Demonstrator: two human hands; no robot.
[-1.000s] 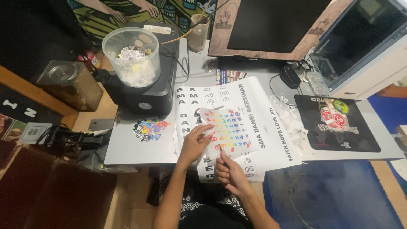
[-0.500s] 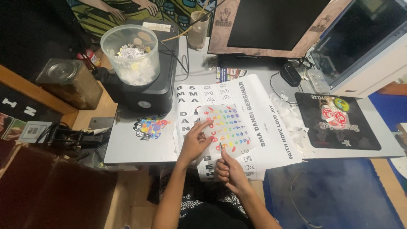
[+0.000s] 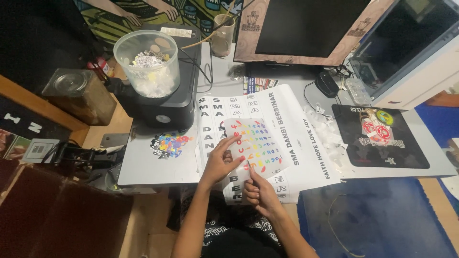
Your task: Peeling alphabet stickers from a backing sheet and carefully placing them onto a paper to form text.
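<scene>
Desk [image 3: 158, 167]: sticker sheet [image 3: 256, 145] under both hands [image 3: 239, 177]

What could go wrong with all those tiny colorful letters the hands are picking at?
The left hand only presses one side of the sticker sheet, so it could slide while the right hand picks. Small letters might tear or curl. The loose pile of colorful letters beside it could scatter if bumped.

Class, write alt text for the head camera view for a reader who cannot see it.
Two hands work on a small sheet of colourful letter stickers lying on a large white printed sheet: the left hand presses it flat while the right hand picks at its lower edge.
</scene>
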